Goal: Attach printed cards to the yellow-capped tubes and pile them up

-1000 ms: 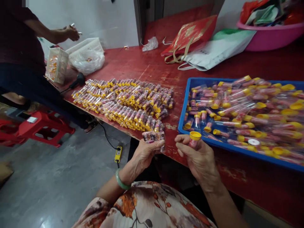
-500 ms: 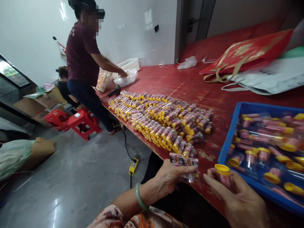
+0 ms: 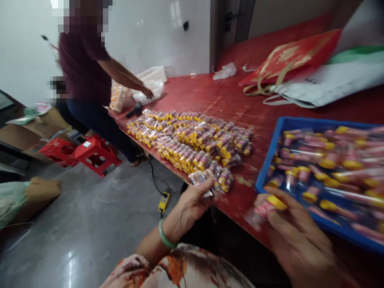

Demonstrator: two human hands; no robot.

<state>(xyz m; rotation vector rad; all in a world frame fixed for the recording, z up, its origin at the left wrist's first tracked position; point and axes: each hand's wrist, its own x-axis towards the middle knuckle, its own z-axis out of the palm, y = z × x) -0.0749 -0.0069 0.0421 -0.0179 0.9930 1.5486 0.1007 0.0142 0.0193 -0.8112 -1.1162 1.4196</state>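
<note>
A pale green bangle (image 3: 163, 237) (smooth, rounded) rings the wrist behind the left hand (image 3: 192, 202); the cream top (image 3: 204, 266) has orange-brown blotches.

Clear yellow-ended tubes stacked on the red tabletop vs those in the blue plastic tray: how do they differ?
Arrangement: the table stack lies in rows, yellow ends mostly facing one way; the tray tubes lie jumbled, pointing many ways.
Support: the table stack sits on the red tabletop; the tray tubes sit inside the blue tray.
Shared: clear sides, yellow ends.
</note>
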